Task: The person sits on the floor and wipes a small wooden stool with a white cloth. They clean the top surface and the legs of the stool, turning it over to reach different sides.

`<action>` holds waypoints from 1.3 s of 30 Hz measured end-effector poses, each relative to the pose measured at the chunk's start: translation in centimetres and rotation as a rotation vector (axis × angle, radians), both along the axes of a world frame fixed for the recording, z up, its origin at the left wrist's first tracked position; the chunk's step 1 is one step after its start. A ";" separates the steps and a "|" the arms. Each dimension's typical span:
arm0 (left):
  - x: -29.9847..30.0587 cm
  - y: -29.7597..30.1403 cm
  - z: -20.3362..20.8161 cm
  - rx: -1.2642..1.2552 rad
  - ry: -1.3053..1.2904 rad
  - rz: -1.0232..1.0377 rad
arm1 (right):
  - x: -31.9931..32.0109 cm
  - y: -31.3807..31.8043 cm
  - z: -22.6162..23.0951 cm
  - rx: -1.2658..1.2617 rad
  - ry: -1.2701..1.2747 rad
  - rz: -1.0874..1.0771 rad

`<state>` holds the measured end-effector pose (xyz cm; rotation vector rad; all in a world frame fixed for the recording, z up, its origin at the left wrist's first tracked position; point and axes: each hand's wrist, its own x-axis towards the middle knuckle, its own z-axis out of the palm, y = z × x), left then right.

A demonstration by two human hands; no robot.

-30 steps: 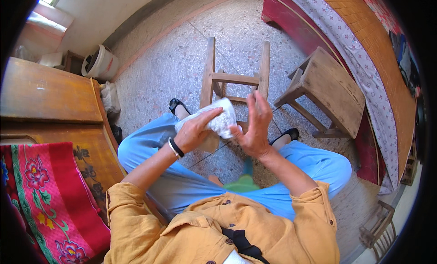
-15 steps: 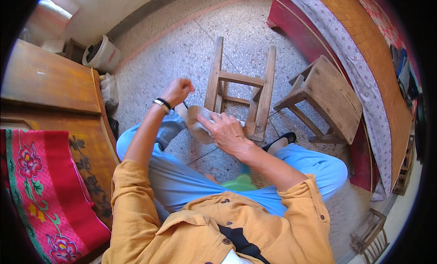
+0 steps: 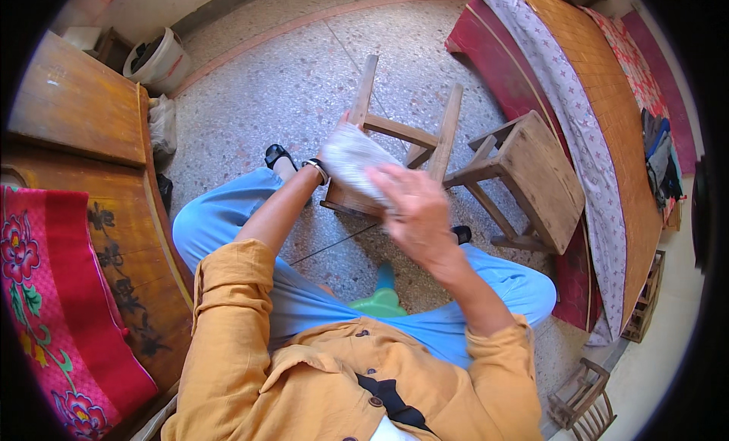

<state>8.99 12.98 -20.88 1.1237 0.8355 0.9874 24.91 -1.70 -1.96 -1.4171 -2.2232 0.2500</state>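
My right hand (image 3: 419,209), smeared by motion, grips a whitish-grey cloth (image 3: 353,161) over a wooden stool (image 3: 399,129) between my knees. The stool's legs point away from me, and the cloth hides much of its near end. My left hand (image 3: 345,122) reaches to the stool's left leg, mostly covered by the cloth, so its fingers cannot be made out. A dark band and a light bracelet circle that wrist.
Another wooden stool (image 3: 543,179) stands at the right, beside a bed (image 3: 600,122). Left of me is a wooden cabinet (image 3: 76,107) draped with a red flowered cloth (image 3: 72,289). A white bucket (image 3: 163,61) stands far left. Something green (image 3: 383,303) shows beneath me.
My left hand has come down to the stool and behind the cloth. My right hand has moved slightly right and up, with the cloth now spread over the stool.
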 end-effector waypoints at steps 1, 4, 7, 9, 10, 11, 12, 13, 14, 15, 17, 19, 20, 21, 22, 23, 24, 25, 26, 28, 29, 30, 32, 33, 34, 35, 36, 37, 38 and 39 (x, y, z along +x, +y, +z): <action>-0.6 0.2 -1.6 0.015 -0.031 0.022 | -1.8 0.7 -2.4 0.054 0.035 0.087; 0.4 -0.9 1.9 -0.011 0.156 0.027 | -1.9 0.7 -7.3 0.062 -0.001 0.195; -0.2 -1.3 3.3 -0.134 0.205 -0.018 | 1.1 -0.8 -6.0 -0.067 -0.179 0.219; -0.3 -1.5 4.4 -0.189 0.261 -0.028 | 5.0 -2.2 -4.1 -0.163 -0.262 0.188; 0.0 -1.5 4.6 -0.172 0.266 -0.030 | 7.1 -2.7 -3.0 -0.210 -0.276 0.159; 0.0 -1.5 4.8 -0.153 0.279 -0.024 | 9.4 -2.9 -2.0 -0.291 -0.357 0.111; 0.1 -1.6 4.8 -0.137 0.288 -0.023 | 11.3 -3.2 -0.9 -0.375 -0.442 0.057; 0.0 -1.6 4.7 -0.143 0.276 -0.036 | 12.7 -3.3 0.2 -0.399 -0.590 -0.087; 0.1 -1.6 4.6 -0.146 0.277 -0.019 | 13.5 -3.3 1.0 -0.419 -0.736 -0.233; 0.2 -1.6 4.4 -0.148 0.278 -0.003 | 13.5 -3.2 1.2 -0.297 -0.534 -0.271; 0.6 -1.7 4.2 -0.160 0.267 0.009 | 12.8 -2.9 1.5 -0.055 -0.131 -0.343; 0.5 -1.5 4.1 -0.178 0.265 0.004 | 9.0 -2.0 1.0 -0.007 0.073 -0.196; 0.0 -0.5 1.7 0.033 0.292 0.063 | 6.9 -1.8 0.2 -0.051 0.109 -0.091; -0.8 0.9 -2.8 0.242 0.319 0.127 | 5.2 -1.6 -1.6 -0.027 0.086 0.074; -0.5 0.9 -2.8 0.237 0.313 0.097 | 4.2 -2.0 -3.0 -0.155 -0.018 0.163; -0.6 0.9 -2.6 0.234 0.312 0.075 | 3.7 -2.4 -4.1 -0.222 -0.056 0.232; -0.2 0.0 0.2 0.119 0.320 0.036 | 4.0 -2.8 -5.2 -0.205 0.001 0.214; 0.2 -1.0 3.0 0.003 0.329 0.005 | 5.0 -2.9 -5.6 -0.194 -0.041 0.164; 0.4 -1.4 4.4 -0.113 0.339 -0.014 | 6.5 -2.9 -5.8 -0.179 -0.083 0.126; 0.1 -1.5 4.3 -0.130 0.321 0.024 | 9.7 -2.3 -5.6 -0.129 -0.138 -0.091; 0.1 -1.6 4.3 -0.129 0.328 0.036 | 11.0 -1.7 -5.3 -0.171 -0.221 -0.265; 0.4 -1.6 4.2 -0.131 0.327 0.040 | 12.0 -1.3 -5.0 -0.214 -0.311 -0.448; 0.4 -1.6 4.2 -0.130 0.329 0.036 | 12.8 -0.9 -4.8 -0.128 -0.209 -0.502; 0.3 -1.6 4.2 -0.131 0.332 0.040 | 12.9 -0.6 -4.9 -0.084 -0.155 -0.522; 0.3 -1.6 4.2 -0.139 0.359 0.051 | 12.3 -0.6 -5.1 -0.166 -0.179 -0.461; 0.5 -1.6 4.3 -0.145 0.393 0.058 | 11.0 -1.0 -5.6 -0.247 -0.195 -0.403; 0.8 -1.5 4.4 -0.148 0.424 0.062 | 9.9 -1.4 -6.0 -0.326 -0.213 -0.349; 0.8 -1.6 4.7 -0.141 0.446 0.075 | 9.1 -1.7 -7.8 -0.280 -0.057 -0.357; 0.9 -1.8 5.0 -0.133 0.466 0.092 | 8.4 -1.6 -9.5 -0.230 0.098 -0.362; 1.0 -2.1 5.3 -0.127 0.486 0.107 | 7.5 -1.1 -9.7 -0.145 0.125 -0.385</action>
